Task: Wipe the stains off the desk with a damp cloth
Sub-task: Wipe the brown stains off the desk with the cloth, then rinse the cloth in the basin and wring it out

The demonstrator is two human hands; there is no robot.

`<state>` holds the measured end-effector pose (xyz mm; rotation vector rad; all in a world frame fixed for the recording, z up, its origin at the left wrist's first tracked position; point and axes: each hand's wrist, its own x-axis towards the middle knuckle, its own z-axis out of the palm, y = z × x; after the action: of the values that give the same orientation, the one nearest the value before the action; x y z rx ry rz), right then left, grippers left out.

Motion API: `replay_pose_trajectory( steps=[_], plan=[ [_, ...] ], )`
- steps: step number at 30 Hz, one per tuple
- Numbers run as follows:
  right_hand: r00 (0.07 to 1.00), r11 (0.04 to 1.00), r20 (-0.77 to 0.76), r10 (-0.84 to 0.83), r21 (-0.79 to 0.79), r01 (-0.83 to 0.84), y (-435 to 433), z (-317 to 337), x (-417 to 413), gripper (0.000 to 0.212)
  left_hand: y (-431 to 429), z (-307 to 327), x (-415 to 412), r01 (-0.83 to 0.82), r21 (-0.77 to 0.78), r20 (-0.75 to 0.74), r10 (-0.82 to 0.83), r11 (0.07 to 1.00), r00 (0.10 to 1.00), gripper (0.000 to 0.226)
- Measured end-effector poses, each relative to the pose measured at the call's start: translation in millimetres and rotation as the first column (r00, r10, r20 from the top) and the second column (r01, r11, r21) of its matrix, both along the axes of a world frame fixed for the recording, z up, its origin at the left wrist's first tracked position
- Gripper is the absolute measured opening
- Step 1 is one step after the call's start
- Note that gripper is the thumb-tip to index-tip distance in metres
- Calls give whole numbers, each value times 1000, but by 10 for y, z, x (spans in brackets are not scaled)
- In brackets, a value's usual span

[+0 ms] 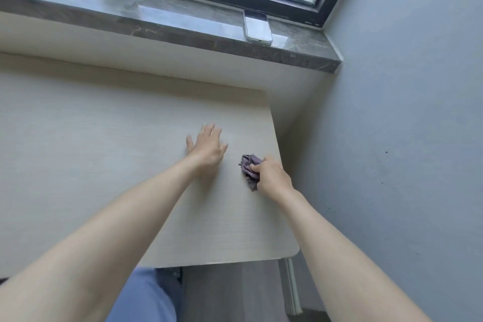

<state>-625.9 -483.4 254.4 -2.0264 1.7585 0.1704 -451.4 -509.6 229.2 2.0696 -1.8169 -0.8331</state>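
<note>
A pale wood-grain desk [91, 154] fills the left and middle of the head view. My right hand [273, 176] grips a bunched purple-grey cloth [248, 166] and holds it down on the desk close to the right edge. Part of the cloth is hidden under my fingers. My left hand [207, 145] rests flat on the desk with fingers spread, a short way left of the cloth. I cannot make out any stains on the surface.
A white phone [257, 26] lies on the dark stone windowsill [156, 21] behind the desk. A grey wall [405, 138] stands close to the desk's right edge. Below the front edge is the floor [230, 295] and my blue trouser leg [141, 298].
</note>
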Motion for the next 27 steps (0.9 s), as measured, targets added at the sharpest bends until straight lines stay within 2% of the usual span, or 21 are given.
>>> replay_pose_trajectory(
  steps=[2,4,6,8,12,15,18,22,25,27],
  plan=[
    [995,995,73,-66,85,59,124,131,7,24,267,137,-40,41,15,1,-41,999,999,45],
    [952,979,244,-184,130,156,246,307,76,21,481,253,-74,65,33,-37,-64,997,997,40],
    [801,939,490,-344,190,287,377,558,200,22,660,411,-89,42,38,-164,-35,998,986,35],
    [629,890,631,-454,279,362,499,758,325,25,809,567,-64,-52,74,-337,74,996,939,37],
    [460,814,673,-580,445,374,670,893,603,39,1081,887,145,-225,221,-544,311,949,779,60],
    [346,780,700,-625,539,318,804,930,876,45,1282,1040,390,-233,308,-620,380,922,686,46],
    [290,778,722,-628,597,198,913,953,1226,47,1467,1061,737,-281,309,-662,418,909,623,30],
    [310,754,711,-632,657,31,1039,961,1744,51,1737,1071,1347,-488,277,-752,503,828,426,20],
    [301,694,681,-668,716,-78,1082,933,2238,55,1991,1093,1852,-602,254,-784,525,757,330,22],
    [317,641,649,-691,753,-145,1210,923,2700,40,2230,1079,2268,-676,235,-799,535,698,275,23]
  ],
)
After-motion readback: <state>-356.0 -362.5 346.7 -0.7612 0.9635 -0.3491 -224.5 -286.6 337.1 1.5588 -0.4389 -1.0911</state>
